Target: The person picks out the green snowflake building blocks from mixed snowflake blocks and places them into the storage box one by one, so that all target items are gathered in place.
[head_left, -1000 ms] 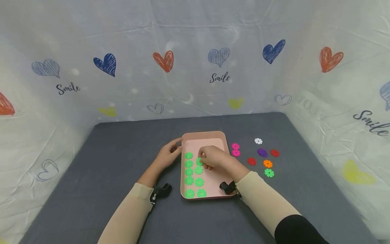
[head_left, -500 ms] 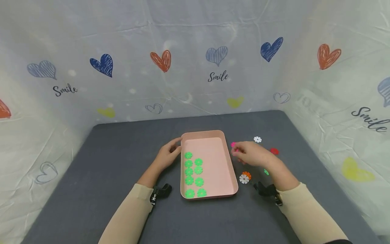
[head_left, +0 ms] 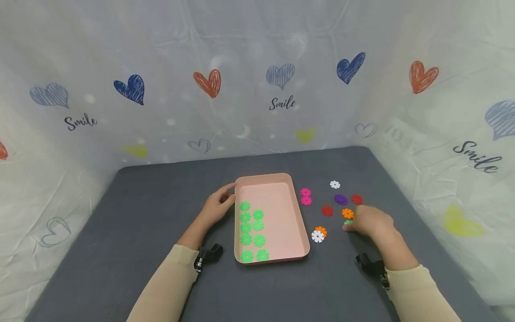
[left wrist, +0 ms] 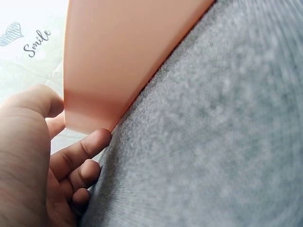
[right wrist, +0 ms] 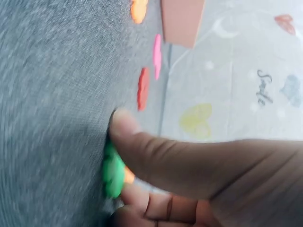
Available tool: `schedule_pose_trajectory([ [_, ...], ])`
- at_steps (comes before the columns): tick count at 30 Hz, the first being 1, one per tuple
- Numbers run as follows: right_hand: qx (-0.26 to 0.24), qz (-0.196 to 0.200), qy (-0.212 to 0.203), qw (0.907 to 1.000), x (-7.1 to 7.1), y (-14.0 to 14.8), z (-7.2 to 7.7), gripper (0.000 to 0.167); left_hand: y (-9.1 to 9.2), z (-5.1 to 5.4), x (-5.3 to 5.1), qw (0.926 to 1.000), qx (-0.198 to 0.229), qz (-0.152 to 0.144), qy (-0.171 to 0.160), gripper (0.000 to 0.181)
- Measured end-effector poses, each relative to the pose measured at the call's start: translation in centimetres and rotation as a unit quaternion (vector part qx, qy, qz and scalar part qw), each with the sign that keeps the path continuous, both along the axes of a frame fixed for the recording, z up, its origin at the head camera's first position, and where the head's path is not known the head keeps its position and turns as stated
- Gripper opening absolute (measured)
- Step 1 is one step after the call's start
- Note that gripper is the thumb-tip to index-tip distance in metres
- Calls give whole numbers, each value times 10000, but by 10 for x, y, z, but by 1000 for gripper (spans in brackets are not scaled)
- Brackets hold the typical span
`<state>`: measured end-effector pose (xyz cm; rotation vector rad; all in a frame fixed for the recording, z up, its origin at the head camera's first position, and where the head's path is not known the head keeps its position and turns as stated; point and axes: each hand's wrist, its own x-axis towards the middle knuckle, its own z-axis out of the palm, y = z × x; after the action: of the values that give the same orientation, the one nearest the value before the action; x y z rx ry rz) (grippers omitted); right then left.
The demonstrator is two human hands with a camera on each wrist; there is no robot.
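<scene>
My left hand [head_left: 216, 206] touches the left wall of a pink tray [head_left: 301, 223] near its far corner. In the left wrist view its fingertips rest along the tray's side wall [left wrist: 113, 56], some down by the cloth. Green flower-shaped plastic discs [head_left: 259, 240] lie in two columns in the tray's left part. To the right of the tray, my right hand [head_left: 370, 220] reaches down to a loose green disc [head_left: 348, 222] on the table. The right wrist view, blurred, has the thumb and fingers on either side of that green disc [right wrist: 113, 172], with a gap between them.
Between tray and right hand lie pink discs [head_left: 306, 200], a red disc [head_left: 327, 210], an orange disc [head_left: 348, 213] and a white disc [head_left: 318, 236] overlapping another orange one. Farther back are purple discs [head_left: 340, 199], another red disc [head_left: 356, 199] and a white disc [head_left: 335, 184].
My right hand has left the green discs in the tray and moved right, past the pink discs, down to the loose green disc. The left hand has stayed at the tray's edge.
</scene>
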<state>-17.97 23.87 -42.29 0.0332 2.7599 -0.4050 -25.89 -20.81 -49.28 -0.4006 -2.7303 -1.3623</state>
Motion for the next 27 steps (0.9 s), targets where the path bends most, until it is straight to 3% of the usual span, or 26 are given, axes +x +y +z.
schedule_pose_trajectory([
  [7, -306, -114, 27, 9995, 3, 3, -9, 44, 0, -7, 0, 9999, 69, 46, 95, 45],
  [12, -350, -182, 190, 9990, 4, 3, -8, 43, 2, -7, -2, 9996, 211, 132, 122, 43],
  [18, -986, 195, 492, 9937, 1, -3, -10, 37, -2, -11, 1, 9995, 149, 163, 215, 44],
  [22, -1928, 610, 611, 9774, -11, -24, 10, 29, -2, -11, 2, 9997, 71, 131, 197, 44],
  [27, -2570, 1034, 468, 9597, -43, -91, 46, 18, 2, -9, -1, 9994, 221, 134, 239, 44],
])
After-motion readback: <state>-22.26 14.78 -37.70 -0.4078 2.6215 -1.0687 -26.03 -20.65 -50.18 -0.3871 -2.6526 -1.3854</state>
